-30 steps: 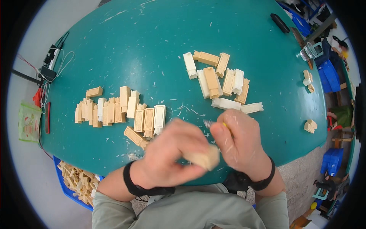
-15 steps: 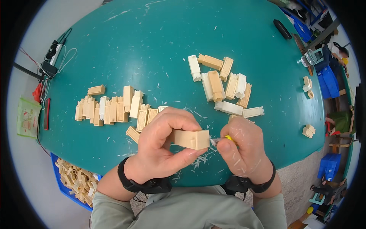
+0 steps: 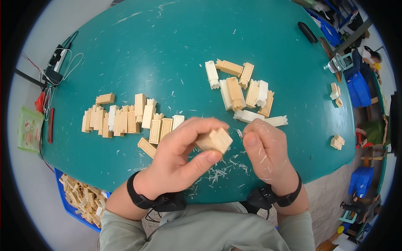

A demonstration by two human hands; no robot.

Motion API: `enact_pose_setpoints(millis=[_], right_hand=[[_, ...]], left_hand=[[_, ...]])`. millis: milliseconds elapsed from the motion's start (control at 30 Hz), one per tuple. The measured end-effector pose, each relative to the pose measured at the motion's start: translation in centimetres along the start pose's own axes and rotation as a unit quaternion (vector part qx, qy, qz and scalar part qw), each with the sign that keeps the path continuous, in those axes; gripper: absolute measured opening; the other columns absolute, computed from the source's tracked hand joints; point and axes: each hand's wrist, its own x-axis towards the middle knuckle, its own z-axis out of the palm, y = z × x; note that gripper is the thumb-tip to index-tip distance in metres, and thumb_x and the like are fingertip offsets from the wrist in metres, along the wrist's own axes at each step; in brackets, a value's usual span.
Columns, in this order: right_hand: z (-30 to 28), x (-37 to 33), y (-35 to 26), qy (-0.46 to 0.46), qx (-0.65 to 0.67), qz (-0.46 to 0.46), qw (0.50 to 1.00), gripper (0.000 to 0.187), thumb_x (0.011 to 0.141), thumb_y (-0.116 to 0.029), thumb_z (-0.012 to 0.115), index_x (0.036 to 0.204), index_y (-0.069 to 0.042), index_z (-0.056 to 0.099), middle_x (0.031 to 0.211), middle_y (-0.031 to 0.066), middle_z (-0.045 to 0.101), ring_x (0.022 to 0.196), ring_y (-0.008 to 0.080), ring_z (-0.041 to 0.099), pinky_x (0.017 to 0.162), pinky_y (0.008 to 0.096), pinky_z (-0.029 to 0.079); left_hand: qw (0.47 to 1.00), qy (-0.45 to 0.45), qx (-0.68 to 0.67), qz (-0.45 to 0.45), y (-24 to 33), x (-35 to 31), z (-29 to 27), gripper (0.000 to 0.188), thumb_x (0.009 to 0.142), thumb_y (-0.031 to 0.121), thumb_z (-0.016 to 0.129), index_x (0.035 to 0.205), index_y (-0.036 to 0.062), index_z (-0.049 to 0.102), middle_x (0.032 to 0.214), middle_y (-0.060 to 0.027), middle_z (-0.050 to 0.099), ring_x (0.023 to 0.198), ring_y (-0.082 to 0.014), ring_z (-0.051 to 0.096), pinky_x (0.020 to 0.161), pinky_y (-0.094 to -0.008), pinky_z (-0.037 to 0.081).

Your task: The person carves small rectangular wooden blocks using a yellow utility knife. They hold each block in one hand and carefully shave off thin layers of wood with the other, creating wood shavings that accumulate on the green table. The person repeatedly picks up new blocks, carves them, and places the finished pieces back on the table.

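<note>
Green-topped, the bench point(image 3: 146, 50) fills most of this overhead view, its edges bowed by the wide lens. Over its near side, in front of the person's body, one tan block point(image 3: 214, 141) is raised in the left hand point(image 3: 180, 157), whose grip pinches it between thumb and fingers, squared end tilted up. Just to the right, apart from the block, the right hand point(image 3: 268, 151) has its grip curled into a fist; what lies inside is hidden. White shavings point(image 3: 220, 173) litter the surface below and between the hands. Beyond them, on the left, a close-set row of tan and cream blocks point(image 3: 121, 120) lies; on the right, a looser cluster of notched-end blocks point(image 3: 251, 93). Farther out, a clear cup point(image 3: 336, 63) rests near the right edge. Past the left edge are a pale green pouch point(image 3: 30, 130) and, lower down, a blue bin point(image 3: 70, 208) heaped with tan pieces point(image 3: 81, 196).
</note>
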Motion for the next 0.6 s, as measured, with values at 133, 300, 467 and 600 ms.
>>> enact_pose_setpoints(millis=[133,300,467,600], right_hand=[[0.3,-0.1,-0.1,-0.014,0.033,0.024,0.999,0.030,0.087,-0.025,0.056,0.069,-0.002,0.051,0.059,0.0104,0.046,0.052,0.0255,0.046,0.049,0.0331,0.037],[0.2,-0.1,-0.1,-0.044,0.026,-0.026,0.998,0.029,0.085,-0.027,0.058,0.071,-0.003,0.052,0.060,0.0104,0.048,0.053,0.0265,0.046,0.049,0.0336,0.037],[-0.2,-0.2,0.1,-0.039,0.008,-0.085,0.996,0.029,0.083,-0.028,0.061,0.071,-0.003,0.052,0.062,0.0101,0.050,0.054,0.0272,0.049,0.049,0.0336,0.039],[0.0,-0.2,0.1,-0.043,0.002,-0.102,0.994,0.029,0.080,-0.028,0.064,0.071,-0.003,0.052,0.061,0.0097,0.050,0.054,0.0267,0.049,0.048,0.0330,0.038]], left_hand=[[0.998,0.030,-0.045,0.026,-0.1,-0.1,0.3,0.038,0.074,0.006,0.071,0.103,0.0024,0.048,0.101,-0.0068,0.048,0.082,-0.0125,0.050,0.069,-0.0242,0.042],[0.991,0.009,0.044,0.129,-0.8,-0.2,-0.5,0.038,0.070,-0.002,0.073,0.098,0.0052,0.047,0.094,-0.0059,0.050,0.079,-0.0114,0.050,0.064,-0.0230,0.042],[0.970,-0.040,0.213,0.112,0.7,0.6,-1.0,0.033,0.076,0.000,0.067,0.102,0.0028,0.046,0.098,-0.0100,0.055,0.085,-0.0145,0.054,0.071,-0.0260,0.044],[0.997,-0.003,-0.034,0.074,-0.9,-0.3,0.0,0.035,0.079,-0.001,0.062,0.107,0.0011,0.040,0.099,-0.0133,0.056,0.087,-0.0153,0.055,0.075,-0.0273,0.045]])
